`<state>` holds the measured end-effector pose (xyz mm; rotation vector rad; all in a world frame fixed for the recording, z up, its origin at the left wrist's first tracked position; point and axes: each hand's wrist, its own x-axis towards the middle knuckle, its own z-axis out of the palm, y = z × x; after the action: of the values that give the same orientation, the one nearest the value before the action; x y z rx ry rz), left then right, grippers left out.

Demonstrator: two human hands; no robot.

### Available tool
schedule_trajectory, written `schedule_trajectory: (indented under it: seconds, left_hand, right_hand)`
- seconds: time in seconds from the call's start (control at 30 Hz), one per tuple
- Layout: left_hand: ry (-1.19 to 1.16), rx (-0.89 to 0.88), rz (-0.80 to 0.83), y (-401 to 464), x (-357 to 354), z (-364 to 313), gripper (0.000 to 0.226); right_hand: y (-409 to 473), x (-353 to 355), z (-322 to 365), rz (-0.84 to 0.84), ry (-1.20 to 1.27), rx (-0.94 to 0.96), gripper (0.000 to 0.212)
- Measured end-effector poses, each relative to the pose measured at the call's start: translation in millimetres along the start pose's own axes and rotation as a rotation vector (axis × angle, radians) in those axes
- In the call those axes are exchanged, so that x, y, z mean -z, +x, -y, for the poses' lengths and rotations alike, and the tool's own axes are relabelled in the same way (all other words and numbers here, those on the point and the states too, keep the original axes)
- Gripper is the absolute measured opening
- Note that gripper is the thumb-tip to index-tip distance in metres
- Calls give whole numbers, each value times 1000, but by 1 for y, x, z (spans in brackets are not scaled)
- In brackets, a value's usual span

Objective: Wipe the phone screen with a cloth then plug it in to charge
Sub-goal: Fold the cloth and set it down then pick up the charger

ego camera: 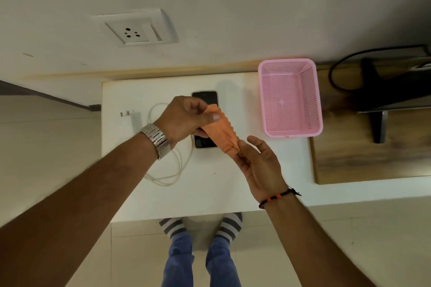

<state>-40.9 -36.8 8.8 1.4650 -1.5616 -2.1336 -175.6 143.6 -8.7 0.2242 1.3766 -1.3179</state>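
Both hands hold the orange cloth [220, 130] in the air above the phone [205, 100], which lies face up on the white table [233, 182], dark screen showing. Left hand [184, 121]: thumb and fingers curled, pinching the upper end of the cloth. Right hand [258, 163]: palm turned up, thumb side gripping the lower end, other fingers mostly straight. Cloth is bunched and twisted between the two grips, not yet on the screen. Judgement: the step in hand is readying the cloth for wiping. To do it well, fold it into a flat pad rather than a rope, so a broad smooth face meets the glass. One hand should steady the phone at its edge while the other wipes in straight overlapping passes, lightly, or the phone may slide. Charger plug [131, 119] and white cable [172, 165] lie just left of the phone, cable looping toward the near edge; wall socket [134, 31] is above the table, nothing in it. Pink basket [291, 133] stands to the right.
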Motion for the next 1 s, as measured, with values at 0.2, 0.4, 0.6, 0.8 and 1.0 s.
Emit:
schedule_trajectory:
  seconds: [0.2,0.4,0.6,0.8,1.0]
  left_hand:
    - [189,-92,241,3,-14,2,12]
    - [378,-117,382,18,-22,-10,13]
    - [455,-158,299,47,-11,-18,9]
    - [588,-160,248,74,-16,-11,8]
    - [817,-239,156,103,-36,-27,26]
  right_hand:
    - [-4,-1,0,177,-250,65,48]
    - [3,-6,1,213,-553,258,25]
    - [2,18,-17,55,-247,39,34]
    - [8,16,-26,-112,-126,-71,21]
    - [38,-5,-17,-333,-116,-61,9]
